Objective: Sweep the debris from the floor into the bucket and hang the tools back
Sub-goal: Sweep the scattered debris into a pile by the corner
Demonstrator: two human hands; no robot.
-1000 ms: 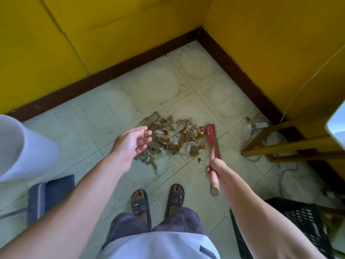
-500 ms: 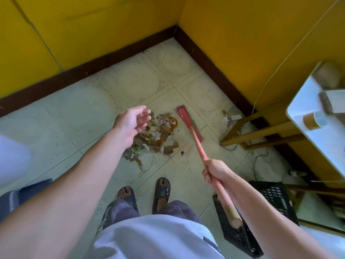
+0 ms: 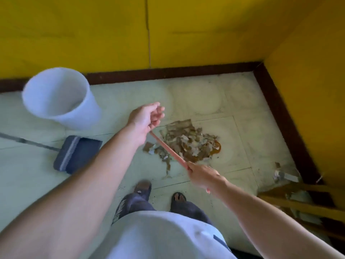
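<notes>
Leftmost, the white bucket stands upright near the wall skirting, its mouth open and, as far as the blur allows, nothing in it. Just below it the dark dustpan lies flat on the floor, apart from both hands. Next comes the left hand, palm up and fingers loosely curled, half open; the upper end of the pink broom handle runs in under it, and I cannot tell whether it grips the handle or only meets it. Under the handle the debris sits gathered in one heap on the tiles, well clear of the bucket. The right hand is closed around the lower part of the handle; the broom head is out of sight.

By my judgement the gathering is mostly done, while scooping, tipping into the bucket and hanging the tools all remain. A few scraps lie far right beside the wooden frame.

Open floor runs between heap and dustpan. The corner walls close in behind and right, and the frame crowds the right side.
</notes>
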